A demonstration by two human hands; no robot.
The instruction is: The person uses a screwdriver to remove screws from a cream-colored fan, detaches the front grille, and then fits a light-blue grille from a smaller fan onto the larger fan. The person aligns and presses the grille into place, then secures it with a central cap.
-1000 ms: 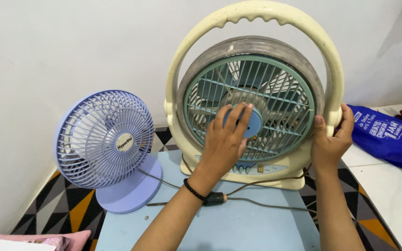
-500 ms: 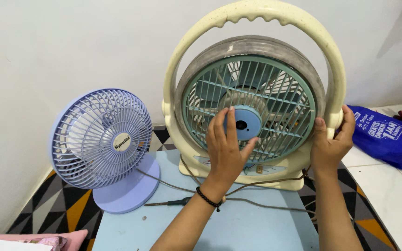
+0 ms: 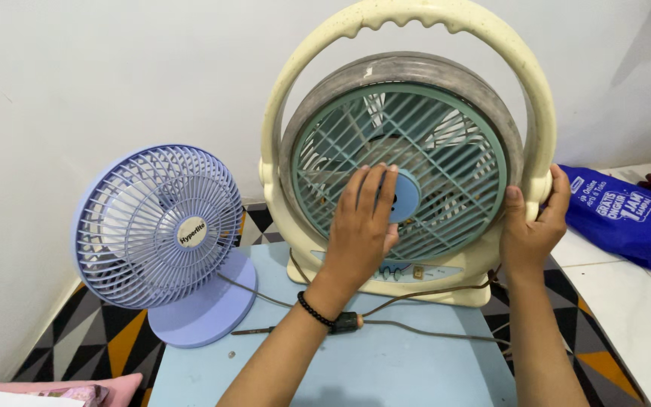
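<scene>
With the right hand [image 3: 530,234] gripping the cream frame [image 3: 542,136] to brace the box fan [image 3: 404,158] on the worktop [image 3: 386,362], the left hand [image 3: 363,226] lies open, fingers spread over the blue hub [image 3: 406,197], best turned evenly so the green grille [image 3: 446,151] rotates without the fan tipping.

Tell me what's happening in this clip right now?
A person is working on a cream box fan standing on a light blue table. The left hand lies flat on the green front grille, fingers over its blue centre cap. The right hand grips the fan's frame at the right side. A small purple desk fan stands to the left, and a screwdriver lies on the table beneath the left wrist.
</scene>
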